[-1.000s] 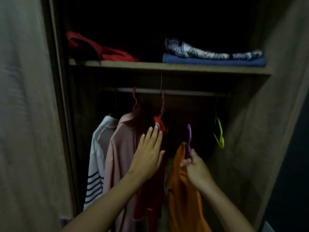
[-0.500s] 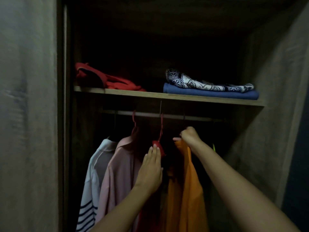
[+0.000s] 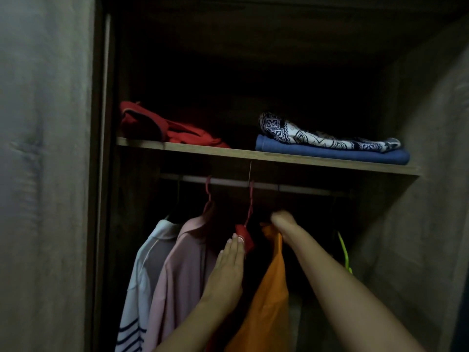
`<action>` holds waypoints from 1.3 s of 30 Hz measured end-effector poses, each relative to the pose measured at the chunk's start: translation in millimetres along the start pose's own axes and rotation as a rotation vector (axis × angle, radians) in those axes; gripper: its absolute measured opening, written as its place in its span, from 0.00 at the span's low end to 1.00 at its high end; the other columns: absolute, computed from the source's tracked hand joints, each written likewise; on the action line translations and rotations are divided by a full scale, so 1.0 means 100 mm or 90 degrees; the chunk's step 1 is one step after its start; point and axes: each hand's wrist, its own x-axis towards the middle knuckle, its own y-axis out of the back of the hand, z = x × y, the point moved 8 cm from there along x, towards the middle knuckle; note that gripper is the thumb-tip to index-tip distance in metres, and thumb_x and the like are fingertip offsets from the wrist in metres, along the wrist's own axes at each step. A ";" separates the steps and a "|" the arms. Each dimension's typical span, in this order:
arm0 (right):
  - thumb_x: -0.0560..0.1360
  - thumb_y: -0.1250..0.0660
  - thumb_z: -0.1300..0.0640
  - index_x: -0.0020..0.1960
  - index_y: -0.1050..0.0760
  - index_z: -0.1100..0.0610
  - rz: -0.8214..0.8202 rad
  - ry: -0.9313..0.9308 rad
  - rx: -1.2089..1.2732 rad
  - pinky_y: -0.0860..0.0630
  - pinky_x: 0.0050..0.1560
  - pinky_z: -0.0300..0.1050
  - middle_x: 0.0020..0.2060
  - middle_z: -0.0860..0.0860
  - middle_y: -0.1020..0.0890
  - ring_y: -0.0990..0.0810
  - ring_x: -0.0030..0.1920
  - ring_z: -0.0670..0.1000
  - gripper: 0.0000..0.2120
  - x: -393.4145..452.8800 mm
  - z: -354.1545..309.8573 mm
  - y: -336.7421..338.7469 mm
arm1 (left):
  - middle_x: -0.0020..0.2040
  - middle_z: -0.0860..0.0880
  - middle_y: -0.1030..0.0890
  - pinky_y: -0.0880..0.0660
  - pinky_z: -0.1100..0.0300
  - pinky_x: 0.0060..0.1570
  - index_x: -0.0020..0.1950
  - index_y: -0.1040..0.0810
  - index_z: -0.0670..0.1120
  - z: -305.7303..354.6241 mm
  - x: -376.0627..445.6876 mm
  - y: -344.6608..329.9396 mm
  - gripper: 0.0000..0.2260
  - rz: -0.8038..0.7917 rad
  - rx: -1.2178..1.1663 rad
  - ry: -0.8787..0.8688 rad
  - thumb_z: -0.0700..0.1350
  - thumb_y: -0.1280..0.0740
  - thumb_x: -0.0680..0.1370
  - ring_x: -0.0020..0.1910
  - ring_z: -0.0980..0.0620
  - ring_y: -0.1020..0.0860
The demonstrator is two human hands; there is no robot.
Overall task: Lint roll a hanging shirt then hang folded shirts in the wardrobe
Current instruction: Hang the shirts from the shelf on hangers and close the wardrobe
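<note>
An orange shirt hangs in the dark wardrobe just under the rail. My right hand is closed at its collar, on the top of its hanger, which is hidden in the hand. My left hand lies flat with fingers together against a red shirt on a red hanger, to the left of the orange one. Further left hang a pink shirt and a white striped shirt.
The shelf above the rail carries a red bag at left and a patterned cloth on a folded blue garment at right. An empty green hanger hangs at the right. Wardrobe side panels stand close on both sides.
My right hand has lifted the orange shirt's hanger from chest height up to the rail. My left hand has stayed against the red shirt. The camera has tilted up.
</note>
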 end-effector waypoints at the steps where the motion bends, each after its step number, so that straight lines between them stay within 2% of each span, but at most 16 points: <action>1: 0.79 0.39 0.60 0.48 0.20 0.66 0.000 0.012 -0.059 0.26 0.38 0.45 0.47 0.62 0.17 0.19 0.42 0.57 0.11 -0.02 -0.02 0.02 | 0.77 0.45 0.66 0.63 0.58 0.75 0.77 0.66 0.42 0.00 0.00 0.00 0.39 0.001 -0.004 -0.002 0.27 0.45 0.74 0.77 0.49 0.64; 3: 0.78 0.41 0.61 0.54 0.21 0.65 0.025 0.030 -0.201 0.24 0.47 0.45 0.54 0.62 0.19 0.19 0.53 0.59 0.12 -0.10 -0.06 0.09 | 0.77 0.45 0.66 0.61 0.57 0.76 0.76 0.66 0.42 0.00 -0.01 0.00 0.38 0.002 -0.008 -0.007 0.27 0.46 0.75 0.77 0.49 0.64; 5: 0.76 0.40 0.62 0.62 0.27 0.63 0.056 0.054 -0.308 0.24 0.55 0.46 0.58 0.61 0.22 0.22 0.58 0.59 0.15 -0.25 -0.04 0.11 | 0.78 0.43 0.66 0.60 0.56 0.77 0.76 0.66 0.42 0.00 -0.02 -0.01 0.37 0.008 -0.005 -0.009 0.27 0.47 0.75 0.77 0.49 0.63; 9: 0.75 0.35 0.63 0.78 0.53 0.54 0.140 0.165 -0.369 0.23 0.59 0.47 0.69 0.56 0.32 0.25 0.63 0.55 0.39 -0.84 0.31 0.00 | 0.78 0.43 0.65 0.59 0.56 0.77 0.76 0.65 0.41 0.02 -0.02 -0.04 0.36 0.000 -0.005 -0.023 0.28 0.47 0.76 0.77 0.48 0.62; 11: 0.76 0.35 0.63 0.78 0.62 0.51 0.160 0.237 -0.373 0.21 0.55 0.42 0.73 0.54 0.37 0.24 0.62 0.50 0.44 -1.13 0.55 -0.06 | 0.78 0.43 0.65 0.59 0.56 0.77 0.77 0.65 0.41 0.03 -0.01 -0.04 0.35 -0.009 -0.003 -0.035 0.28 0.47 0.76 0.77 0.49 0.62; 14: 0.79 0.40 0.64 0.77 0.70 0.50 0.183 0.291 -0.434 0.22 0.43 0.33 0.78 0.56 0.48 0.19 0.51 0.46 0.43 -1.34 0.81 -0.10 | 0.78 0.43 0.65 0.61 0.58 0.76 0.77 0.64 0.41 0.04 -0.02 -0.05 0.36 -0.022 -0.003 -0.044 0.26 0.47 0.75 0.78 0.49 0.62; 19: 0.80 0.43 0.66 0.74 0.74 0.48 0.187 0.279 -0.447 0.21 0.38 0.35 0.78 0.57 0.51 0.19 0.44 0.45 0.42 -1.41 0.91 0.00 | 0.78 0.42 0.65 0.58 0.56 0.77 0.77 0.64 0.39 0.09 -0.06 -0.03 0.36 -0.055 0.005 -0.035 0.25 0.49 0.74 0.78 0.47 0.61; 21: 0.80 0.41 0.60 0.72 0.77 0.46 0.187 0.279 -0.438 0.22 0.38 0.34 0.78 0.55 0.55 0.19 0.49 0.45 0.44 -1.46 0.90 0.02 | 0.77 0.42 0.65 0.58 0.55 0.77 0.77 0.64 0.39 0.19 -0.09 0.08 0.35 -0.048 0.031 -0.052 0.27 0.49 0.75 0.78 0.46 0.61; 22: 0.80 0.40 0.55 0.71 0.79 0.45 0.195 0.297 -0.419 0.21 0.43 0.35 0.78 0.53 0.59 0.21 0.59 0.47 0.45 -1.50 0.82 0.02 | 0.77 0.42 0.66 0.58 0.54 0.77 0.77 0.62 0.39 0.25 -0.08 0.22 0.35 -0.011 0.032 -0.073 0.28 0.49 0.74 0.78 0.46 0.62; 24: 0.79 0.40 0.47 0.73 0.77 0.45 0.226 0.392 -0.369 0.24 0.62 0.45 0.77 0.49 0.61 0.39 0.75 0.51 0.45 -1.63 0.44 0.01 | 0.77 0.43 0.62 0.55 0.51 0.77 0.78 0.56 0.39 0.38 -0.04 0.73 0.36 0.115 0.008 -0.127 0.32 0.49 0.70 0.78 0.45 0.60; 26: 0.78 0.42 0.46 0.77 0.67 0.51 0.273 0.541 -0.314 0.33 0.71 0.51 0.78 0.50 0.56 0.49 0.78 0.50 0.40 -1.83 -0.16 0.06 | 0.78 0.40 0.53 0.52 0.49 0.76 0.77 0.50 0.38 0.43 0.04 1.41 0.36 0.258 0.012 -0.173 0.35 0.48 0.68 0.78 0.42 0.55; 28: 0.79 0.42 0.48 0.79 0.54 0.57 0.320 0.679 -0.274 0.36 0.73 0.51 0.78 0.54 0.48 0.48 0.78 0.51 0.34 -2.00 -0.81 0.10 | 0.78 0.39 0.50 0.51 0.48 0.76 0.77 0.47 0.37 0.35 0.19 2.08 0.35 0.358 0.050 -0.161 0.33 0.44 0.70 0.78 0.41 0.53; 31: 0.78 0.40 0.52 0.76 0.41 0.55 0.325 0.785 -0.229 0.38 0.72 0.48 0.77 0.55 0.41 0.43 0.77 0.53 0.28 -2.06 -1.73 0.04 | 0.79 0.38 0.51 0.53 0.47 0.75 0.78 0.48 0.39 0.07 0.48 2.86 0.29 0.424 0.156 -0.072 0.38 0.42 0.78 0.78 0.41 0.54; 33: 0.78 0.39 0.54 0.74 0.36 0.54 0.259 0.766 -0.228 0.41 0.74 0.49 0.75 0.55 0.36 0.42 0.76 0.53 0.25 -1.89 -2.24 -0.08 | 0.79 0.38 0.50 0.53 0.44 0.75 0.78 0.48 0.41 -0.15 0.68 3.14 0.27 0.389 0.249 0.002 0.44 0.43 0.81 0.78 0.40 0.54; 36: 0.77 0.38 0.53 0.72 0.34 0.54 0.161 0.679 -0.295 0.41 0.74 0.51 0.72 0.53 0.31 0.36 0.73 0.53 0.24 -1.44 -2.66 -0.33 | 0.79 0.38 0.51 0.55 0.38 0.74 0.79 0.51 0.44 -0.54 0.91 3.23 0.31 0.228 0.282 0.155 0.54 0.42 0.81 0.78 0.38 0.54; 39: 0.75 0.38 0.48 0.73 0.37 0.51 0.084 0.564 -0.356 0.29 0.58 0.52 0.67 0.53 0.28 0.27 0.65 0.56 0.27 -1.05 -2.67 -0.52 | 0.76 0.36 0.41 0.56 0.37 0.73 0.79 0.52 0.44 -0.86 0.95 3.12 0.38 0.102 0.265 0.272 0.64 0.43 0.78 0.76 0.36 0.43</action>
